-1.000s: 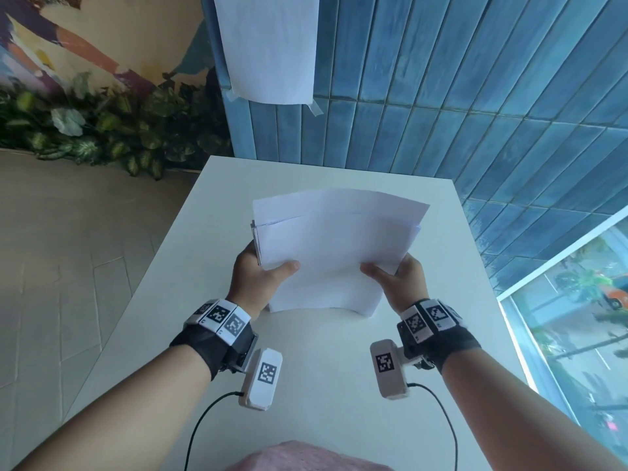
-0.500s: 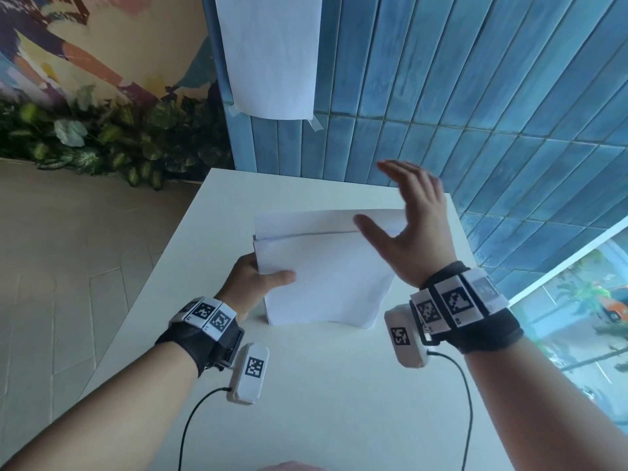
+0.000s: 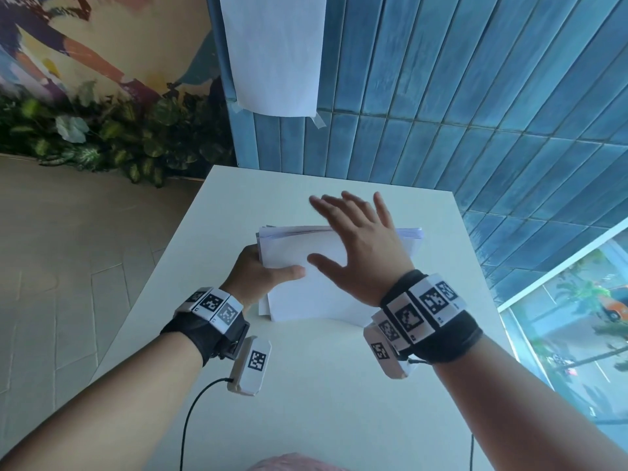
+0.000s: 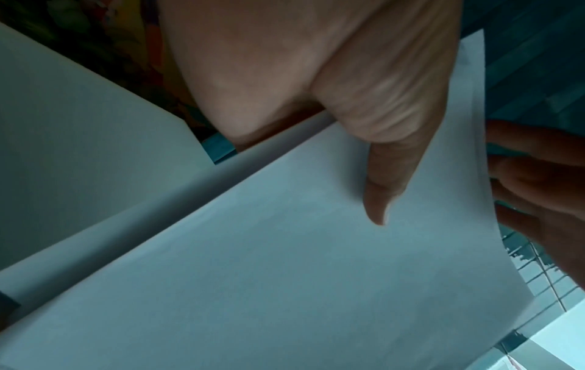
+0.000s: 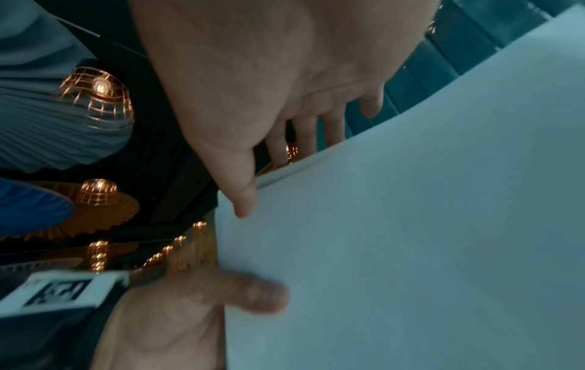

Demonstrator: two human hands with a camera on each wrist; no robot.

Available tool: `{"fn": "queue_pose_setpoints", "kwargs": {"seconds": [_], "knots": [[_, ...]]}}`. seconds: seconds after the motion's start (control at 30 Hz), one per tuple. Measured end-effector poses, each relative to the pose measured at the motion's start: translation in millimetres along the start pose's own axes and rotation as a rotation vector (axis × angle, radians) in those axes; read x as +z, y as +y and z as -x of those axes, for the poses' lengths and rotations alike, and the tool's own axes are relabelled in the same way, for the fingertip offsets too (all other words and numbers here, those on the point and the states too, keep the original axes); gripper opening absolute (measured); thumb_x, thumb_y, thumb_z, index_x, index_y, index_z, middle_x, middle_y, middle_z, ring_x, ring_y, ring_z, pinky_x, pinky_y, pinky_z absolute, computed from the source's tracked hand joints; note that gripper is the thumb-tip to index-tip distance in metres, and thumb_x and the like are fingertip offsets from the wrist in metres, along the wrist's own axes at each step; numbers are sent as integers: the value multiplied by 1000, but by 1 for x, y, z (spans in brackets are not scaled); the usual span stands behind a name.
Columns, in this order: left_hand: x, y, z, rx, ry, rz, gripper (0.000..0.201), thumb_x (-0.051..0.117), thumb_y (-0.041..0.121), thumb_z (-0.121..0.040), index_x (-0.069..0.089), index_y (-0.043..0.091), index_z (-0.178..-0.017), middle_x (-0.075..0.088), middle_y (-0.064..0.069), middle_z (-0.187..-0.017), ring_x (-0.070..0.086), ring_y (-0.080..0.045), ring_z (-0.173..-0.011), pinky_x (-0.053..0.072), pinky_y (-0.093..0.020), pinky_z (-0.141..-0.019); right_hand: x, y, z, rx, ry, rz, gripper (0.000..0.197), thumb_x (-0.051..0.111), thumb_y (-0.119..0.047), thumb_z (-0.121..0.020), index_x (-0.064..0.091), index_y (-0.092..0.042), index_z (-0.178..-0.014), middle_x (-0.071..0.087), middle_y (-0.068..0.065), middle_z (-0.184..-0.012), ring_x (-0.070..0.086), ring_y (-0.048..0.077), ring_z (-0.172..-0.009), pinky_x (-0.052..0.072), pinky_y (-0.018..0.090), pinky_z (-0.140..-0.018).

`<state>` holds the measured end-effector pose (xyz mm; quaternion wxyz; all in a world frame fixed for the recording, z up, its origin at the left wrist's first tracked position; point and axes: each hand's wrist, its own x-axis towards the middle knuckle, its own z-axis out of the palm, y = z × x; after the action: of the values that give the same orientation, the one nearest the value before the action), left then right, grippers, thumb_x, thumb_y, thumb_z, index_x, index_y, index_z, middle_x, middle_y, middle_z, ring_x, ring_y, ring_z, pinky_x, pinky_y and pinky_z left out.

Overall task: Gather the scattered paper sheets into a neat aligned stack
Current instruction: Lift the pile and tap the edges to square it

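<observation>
Head view: white table (image 3: 326,385) against blue-tiled wall (image 3: 475,96), plants (image 3: 112,144) far left. Left hand (image 3: 261,277) pinches the paper stack's (image 3: 299,294) left edge; right hand (image 3: 360,253) hovers flat, fingers spread. Left wrist: thumb (image 4: 386,175) presses paper. Right wrist: ceiling lamps (image 5: 98,97).

Bare tabletop (image 3: 306,402) lies open at 6 o'clock; the tiled wall (image 3: 441,130) blocks 12 o'clock beyond the paper stack (image 3: 306,300).

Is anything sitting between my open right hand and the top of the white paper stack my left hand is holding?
Nothing visible does. The right hand hovers open over the stack of white paper sheets, with only air beneath its palm. The left hand pinches the stack's left edge, clear of the right hand's path down onto the white table.
</observation>
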<state>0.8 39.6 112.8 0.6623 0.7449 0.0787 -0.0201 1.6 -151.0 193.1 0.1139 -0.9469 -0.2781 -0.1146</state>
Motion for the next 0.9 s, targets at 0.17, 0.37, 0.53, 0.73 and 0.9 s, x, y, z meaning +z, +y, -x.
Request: {"fn": "queue_pose_setpoints", "kwargs": {"seconds": [0.17,0.37,0.53,0.73,0.9], "knots": [[9,6,3,92,30,26,37,85,2,-66,68,26,-89,73,5,-85,70,1,-74,58,-21,-68,13,-4,4,-21,-98,19,73,52,-52,-83,21,-35,-147,42,-5,-145,35,20,-136,6,49,-119],[8,-11,4,17,30,-9,30,84,5,-69,72,20,-92,76,0,-92,71,-13,-83,57,-27,-74,5,17,7,117,63,-11,68,53,-62,-78,39,-35,-139,47,-7,-141,36,19,-136,6,51,-118],[7,-15,3,-68,-7,91,26,77,1,-76,73,8,-101,77,-6,-98,73,-14,-84,54,-27,-76,2,67,31,421,271,-254,90,65,-67,-67,31,-30,-142,41,-7,-144,38,16,-132,24,44,-115],[5,-19,-3,-82,-17,164,45,81,12,-65,71,1,-107,75,-15,-108,70,-32,-103,54,-41,-92,51,93,45,677,107,-1051,62,86,-16,-63,57,-16,-117,69,2,-110,68,18,-99,54,35,-84],[14,-16,-4,10,144,163,48,81,16,-63,65,11,-109,74,-10,-106,71,-25,-97,56,-41,-88,75,84,46,671,184,-1070,27,76,-6,-74,62,-18,-93,71,4,-94,68,18,-85,52,31,-74]]}}
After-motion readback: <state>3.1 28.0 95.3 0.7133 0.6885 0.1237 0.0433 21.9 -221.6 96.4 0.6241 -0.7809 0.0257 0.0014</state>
